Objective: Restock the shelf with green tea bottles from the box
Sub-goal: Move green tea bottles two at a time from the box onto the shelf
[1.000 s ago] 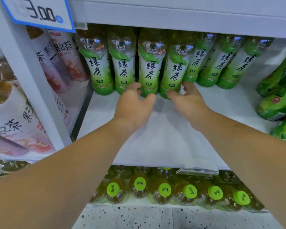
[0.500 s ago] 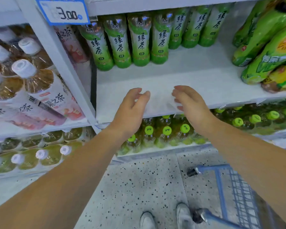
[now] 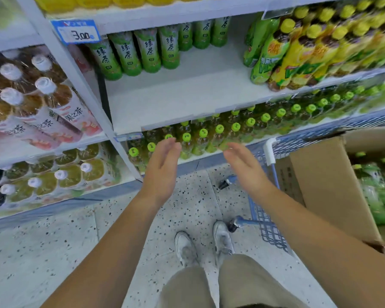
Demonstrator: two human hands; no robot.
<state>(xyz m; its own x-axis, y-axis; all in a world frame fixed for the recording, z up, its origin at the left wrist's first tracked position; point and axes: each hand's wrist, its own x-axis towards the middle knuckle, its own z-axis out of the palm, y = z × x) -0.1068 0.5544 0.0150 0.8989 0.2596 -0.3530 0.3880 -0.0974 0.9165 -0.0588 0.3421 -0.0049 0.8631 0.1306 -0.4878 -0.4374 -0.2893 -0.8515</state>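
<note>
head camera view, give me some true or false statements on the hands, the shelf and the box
1. The left hand and the right hand both hold nothing. True.
2. The green tea bottles reach the front edge of their shelf. False: they stand at the back, and the front part is bare.
3. The cardboard box is open and has green bottles inside. True.
4. The box is on the person's left. False: it is on the right, at the blue cart.
5. The price tag reads 3.00. True.
</note>
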